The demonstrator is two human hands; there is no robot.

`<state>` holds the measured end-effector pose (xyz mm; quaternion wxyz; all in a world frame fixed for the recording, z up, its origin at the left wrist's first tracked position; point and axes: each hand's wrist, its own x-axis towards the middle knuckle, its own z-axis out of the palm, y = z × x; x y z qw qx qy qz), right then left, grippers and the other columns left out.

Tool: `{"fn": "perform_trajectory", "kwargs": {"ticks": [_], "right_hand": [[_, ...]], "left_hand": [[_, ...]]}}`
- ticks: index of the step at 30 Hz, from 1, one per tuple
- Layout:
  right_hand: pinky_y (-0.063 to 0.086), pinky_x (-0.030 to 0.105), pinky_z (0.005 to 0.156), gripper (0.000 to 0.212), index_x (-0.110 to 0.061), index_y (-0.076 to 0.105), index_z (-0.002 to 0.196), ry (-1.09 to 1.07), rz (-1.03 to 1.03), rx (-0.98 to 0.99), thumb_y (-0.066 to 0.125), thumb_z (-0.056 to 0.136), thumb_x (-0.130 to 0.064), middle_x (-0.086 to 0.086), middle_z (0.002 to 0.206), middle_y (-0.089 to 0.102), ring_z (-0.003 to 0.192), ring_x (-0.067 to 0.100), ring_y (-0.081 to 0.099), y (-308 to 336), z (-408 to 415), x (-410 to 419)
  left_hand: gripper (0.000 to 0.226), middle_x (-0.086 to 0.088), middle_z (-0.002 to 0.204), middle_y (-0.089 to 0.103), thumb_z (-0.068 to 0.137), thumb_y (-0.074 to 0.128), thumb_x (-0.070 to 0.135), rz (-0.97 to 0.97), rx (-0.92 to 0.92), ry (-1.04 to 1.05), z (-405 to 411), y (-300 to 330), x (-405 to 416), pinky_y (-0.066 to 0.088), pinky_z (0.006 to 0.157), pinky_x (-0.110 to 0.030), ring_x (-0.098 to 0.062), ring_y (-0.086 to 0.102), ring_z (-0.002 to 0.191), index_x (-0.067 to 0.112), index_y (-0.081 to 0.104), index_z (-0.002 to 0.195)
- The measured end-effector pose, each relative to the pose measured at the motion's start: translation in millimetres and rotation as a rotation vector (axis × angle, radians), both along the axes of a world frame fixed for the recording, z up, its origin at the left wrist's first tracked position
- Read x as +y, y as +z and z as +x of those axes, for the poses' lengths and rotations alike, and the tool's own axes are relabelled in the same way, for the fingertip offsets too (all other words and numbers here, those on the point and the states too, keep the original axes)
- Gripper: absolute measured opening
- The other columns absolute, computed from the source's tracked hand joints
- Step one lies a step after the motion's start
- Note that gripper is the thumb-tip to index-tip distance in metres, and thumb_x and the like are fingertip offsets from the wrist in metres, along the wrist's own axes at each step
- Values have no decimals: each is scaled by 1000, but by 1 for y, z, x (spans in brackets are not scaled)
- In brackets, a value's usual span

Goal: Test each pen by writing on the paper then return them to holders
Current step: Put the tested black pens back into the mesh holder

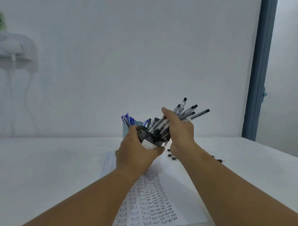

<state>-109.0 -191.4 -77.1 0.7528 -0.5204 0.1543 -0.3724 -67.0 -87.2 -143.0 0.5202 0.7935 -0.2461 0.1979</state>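
Your left hand (136,153) wraps its curled fingers around the black mesh holder (150,138), lifted and tilted above the white table (45,167). Your right hand (179,130) closes around a bundle of black-capped pens (188,111), fingers curled over the barrels, their lower ends inside the mesh holder. Just behind stands a pale blue holder (126,129) with blue pens (127,119) upright in it. The paper (156,206) lies flat under your forearms, covered in columns of the handwritten word "Test". A few loose pens (172,156) rest on the table to the right of the paper. The wall (131,50) behind is plain white, with a white shelf (12,49) on the left and a blue door frame (259,76) on the right.
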Motion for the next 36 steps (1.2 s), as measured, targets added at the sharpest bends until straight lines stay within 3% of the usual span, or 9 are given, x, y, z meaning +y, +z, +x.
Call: {"fn": "perform_trajectory", "kwargs": {"ticks": [3, 7, 15, 18, 21, 27, 29, 32, 36], "right_hand": [[51, 50, 101, 118, -9, 40, 143, -12, -6, -63, 90, 45, -54, 7, 122, 68, 116, 28, 64, 3, 2, -1], [51, 37, 87, 64, -17, 46, 121, -91, 75, -101, 87, 75, -35, -1, 104, 65, 92, 14, 63, 4, 2, -10], [46, 29, 74, 75, -18, 27, 143, -202, 34, -126, 73, 89, -43, -10, 95, 49, 79, 4, 54, 1, 6, -14], [57, 43, 87, 67, -19, 38, 132, -69, -45, -16, 74, 85, -51, 1, 112, 60, 97, 22, 66, -5, 8, -10], [61, 37, 76, 55, -15, 55, 115, -5, -65, 27, 85, 78, -41, 6, 107, 71, 91, 22, 73, -8, 6, -11], [51, 42, 95, 95, -22, 31, 136, -73, 39, -115, 88, 68, -54, -3, 114, 63, 103, 14, 63, 0, -7, -17], [54, 40, 88, 75, -18, 47, 130, -37, 84, -149, 74, 78, -65, -1, 111, 69, 97, 17, 66, 0, -8, -17], [53, 31, 68, 38, -17, 61, 89, -61, 183, -192, 53, 98, -53, 1, 91, 68, 71, 18, 60, 2, -10, -21], [60, 44, 79, 15, -25, 44, 118, -150, 208, -285, 49, 104, -29, 6, 100, 69, 70, 26, 73, 1, -10, -25]], "left_hand": [[79, 20, 104, 63, 49, 78, 69, 12, -1, -7, -1, 0, -2, 52, 92, -48, -11, 64, 97, 49, 36, 113], [81, 19, 103, 65, 49, 78, 71, 11, -5, -18, -2, 0, -4, 53, 90, -48, -10, 65, 96, 47, 39, 116], [83, 19, 104, 64, 46, 76, 75, 15, -61, -43, -7, -1, -8, 54, 89, -47, -8, 64, 97, 45, 40, 115], [79, 19, 99, 66, 46, 79, 70, -32, -20, -56, -4, -1, -6, 57, 83, -45, -8, 67, 91, 46, 41, 112], [76, 19, 97, 66, 48, 81, 65, -66, -8, -52, -1, -1, -5, 58, 81, -44, -10, 68, 88, 45, 42, 110], [78, 20, 99, 66, 46, 80, 66, -41, -35, -73, -4, -1, -6, 58, 82, -43, -7, 67, 90, 47, 41, 111], [78, 20, 99, 66, 45, 79, 68, -38, -42, -85, -6, -1, -8, 58, 83, -43, -6, 67, 91, 47, 42, 110], [76, 20, 99, 66, 46, 79, 68, -40, -44, -92, -6, -2, -7, 58, 85, -43, -5, 67, 92, 49, 41, 108], [80, 19, 101, 65, 47, 81, 67, -27, -50, -82, -6, -2, -7, 58, 85, -43, -7, 66, 93, 46, 42, 113]]}}
